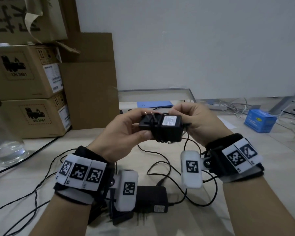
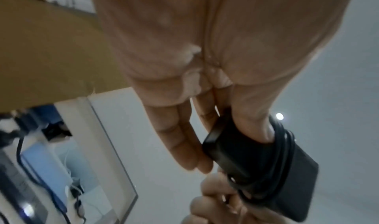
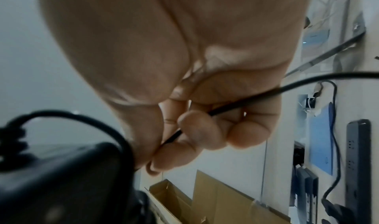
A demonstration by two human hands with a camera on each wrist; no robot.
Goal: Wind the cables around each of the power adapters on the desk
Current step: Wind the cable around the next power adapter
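I hold a black wall-plug power adapter (image 1: pixel 167 130) above the desk, its white label facing up and two metal prongs at its left end. My left hand (image 1: pixel 126 128) grips the adapter's left end (image 2: pixel 252 153) between thumb and fingers. Several turns of its thin black cable (image 2: pixel 285 148) lie round its middle. My right hand (image 1: pixel 197 123) pinches the loose cable (image 3: pixel 229 107) at the adapter's right side (image 3: pixel 61 179); the slack hangs to the desk. A second, flat black adapter (image 1: pixel 152 198) lies on the desk below my wrists, its cable (image 1: pixel 174 167) loose.
Stacked cardboard boxes (image 1: pixel 27 92) stand at the left, a clear glass (image 1: pixel 8 150) in front of them. A blue box (image 1: pixel 260 120) and tangled white wires (image 1: pixel 235 106) sit at the right. A blue flat item (image 1: pixel 153 103) lies behind my hands.
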